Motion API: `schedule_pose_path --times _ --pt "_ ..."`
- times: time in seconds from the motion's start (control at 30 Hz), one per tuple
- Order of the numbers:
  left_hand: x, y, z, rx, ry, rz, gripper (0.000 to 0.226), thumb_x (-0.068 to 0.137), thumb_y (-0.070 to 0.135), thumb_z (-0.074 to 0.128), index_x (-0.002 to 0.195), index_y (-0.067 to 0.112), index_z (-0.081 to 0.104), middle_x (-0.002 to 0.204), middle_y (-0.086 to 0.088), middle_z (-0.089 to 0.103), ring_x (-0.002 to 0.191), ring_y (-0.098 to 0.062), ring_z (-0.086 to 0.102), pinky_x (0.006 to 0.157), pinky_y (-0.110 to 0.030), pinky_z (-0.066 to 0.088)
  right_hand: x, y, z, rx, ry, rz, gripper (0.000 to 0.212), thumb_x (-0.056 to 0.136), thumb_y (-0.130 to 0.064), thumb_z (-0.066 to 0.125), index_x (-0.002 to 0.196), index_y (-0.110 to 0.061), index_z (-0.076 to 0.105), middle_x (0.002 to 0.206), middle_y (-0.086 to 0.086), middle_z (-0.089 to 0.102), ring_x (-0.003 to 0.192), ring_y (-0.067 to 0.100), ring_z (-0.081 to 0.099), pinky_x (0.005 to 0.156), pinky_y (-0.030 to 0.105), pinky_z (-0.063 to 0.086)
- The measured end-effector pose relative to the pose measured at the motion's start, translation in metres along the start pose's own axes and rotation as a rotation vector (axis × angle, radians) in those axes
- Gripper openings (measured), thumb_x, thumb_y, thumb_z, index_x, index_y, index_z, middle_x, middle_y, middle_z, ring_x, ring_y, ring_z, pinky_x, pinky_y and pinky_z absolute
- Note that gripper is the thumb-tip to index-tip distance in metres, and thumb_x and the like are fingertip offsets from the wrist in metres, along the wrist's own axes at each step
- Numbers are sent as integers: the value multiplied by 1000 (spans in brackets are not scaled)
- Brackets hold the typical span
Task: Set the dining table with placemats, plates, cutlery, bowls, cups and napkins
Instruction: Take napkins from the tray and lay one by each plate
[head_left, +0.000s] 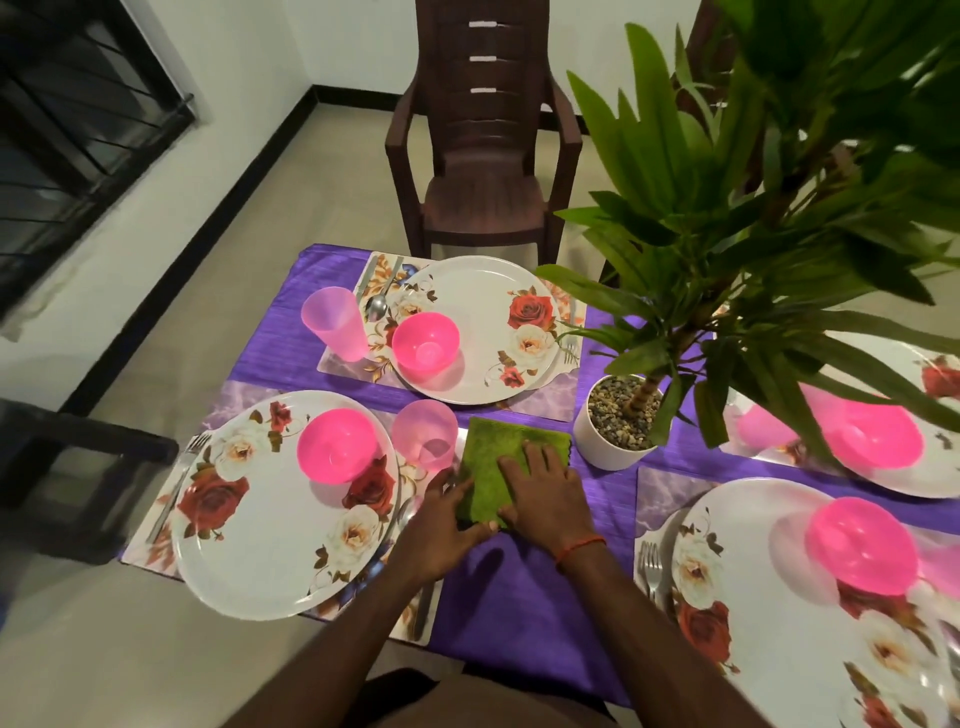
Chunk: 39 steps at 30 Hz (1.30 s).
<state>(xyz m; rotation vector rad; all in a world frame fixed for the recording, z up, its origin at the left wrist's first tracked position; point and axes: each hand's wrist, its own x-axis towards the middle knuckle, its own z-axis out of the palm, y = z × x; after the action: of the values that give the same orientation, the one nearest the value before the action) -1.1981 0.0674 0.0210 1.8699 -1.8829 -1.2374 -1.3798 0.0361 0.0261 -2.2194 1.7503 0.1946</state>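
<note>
Right hand (545, 491) lies flat on top, fingers straight, pressing down on the green fuzzy cloth napkin (493, 447). It looks like a fold being smoothed so it sits neat. Left hand (441, 519) has the near left corner, fingers curled over the edge and thumb at the near side, likely pinning it so the cloth can't slide on the shiny purple tablecloth (519, 587).

The napkin sits directly under both hands, its far half showing beyond the fingertips. Just to its left is the translucent pink plastic cup (425, 434), close to touching. Beyond that, the round white rose-printed plate (270, 519) carries a bright pink plastic bowl (336, 444). To the right, near the napkin's far corner, stands the white pot of pebbles (602, 447) with its leafy plant. My read: this napkin belongs to the near-left setting.
</note>
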Motion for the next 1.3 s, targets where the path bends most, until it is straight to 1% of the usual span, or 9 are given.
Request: schedule_pose_path --times 0.17,0.27,0.47,0.6,0.77,0.9,1.0,1.2,1.3 --pt "-13 2 -4 13 16 10 76 89 45 74 153 21 42 164 -2 25 144 -19 39 107 -22 32 -16 -10 -5 -18 76 -6 62 77 -54 69 130 -26 52 132 6 52 121 31 48 80 42 49" --pt "-30 1 -7 16 49 13 73 89 48 72 151 20 46 160 -2 31 143 -18 39 103 -16 25 -25 -20 -6 -18 100 -29 61 77 -55 70 128 -26 54 133 7 53 122 32 48 85 44 49" --pt "-75 -12 -4 -111 162 -11 81 73 70 58 140 26 55 158 4 34 144 -15 38 116 -36 39 -52 -46 -18 16 86 -106 60 85 -52 65 137 -25 51 147 9 44 135 34 38 94 46 46" --pt "-113 -22 -4 -46 282 34 80 80 66 55 149 28 47 162 10 33 147 -13 35 119 -38 35 -76 -67 -18 28 131 -192 60 79 -53 71 131 -25 59 134 11 56 124 36 49 85 47 51" --pt "-158 -29 -4 202 443 64 75 86 65 49 148 25 46 151 -2 50 137 -23 47 112 -45 42 -104 -93 -17 27 193 -309 65 76 -56 72 131 -26 59 122 7 60 112 32 55 81 44 49" --pt "-187 -42 -4 336 507 -32 75 85 70 54 148 31 42 153 3 47 141 -23 43 106 -51 46 -119 -115 -22 7 203 -401 62 80 -55 62 136 -28 55 131 4 58 116 31 53 88 44 44" --pt "-208 -47 -9 344 527 -149 78 86 79 43 150 35 37 161 4 37 149 -23 33 115 -56 37 -124 -131 -27 2 181 -474 61 81 -56 51 135 -28 56 135 4 56 126 33 48 96 46 41" --pt "-242 -49 -18 374 562 -408 83 89 81 37 158 36 23 170 5 14 157 -25 15 121 -57 17 -117 -162 -35 18 103 -634 67 87 -60 47 145 -28 48 151 4 47 142 33 35 117 54 25" --pt "-257 -47 -14 338 578 -557 88 87 85 26 160 38 15 171 6 5 158 -24 7 123 -58 10 -115 -173 -37 -3 84 -763 65 89 -59 52 146 -29 48 152 5 46 143 34 34 117 54 22"
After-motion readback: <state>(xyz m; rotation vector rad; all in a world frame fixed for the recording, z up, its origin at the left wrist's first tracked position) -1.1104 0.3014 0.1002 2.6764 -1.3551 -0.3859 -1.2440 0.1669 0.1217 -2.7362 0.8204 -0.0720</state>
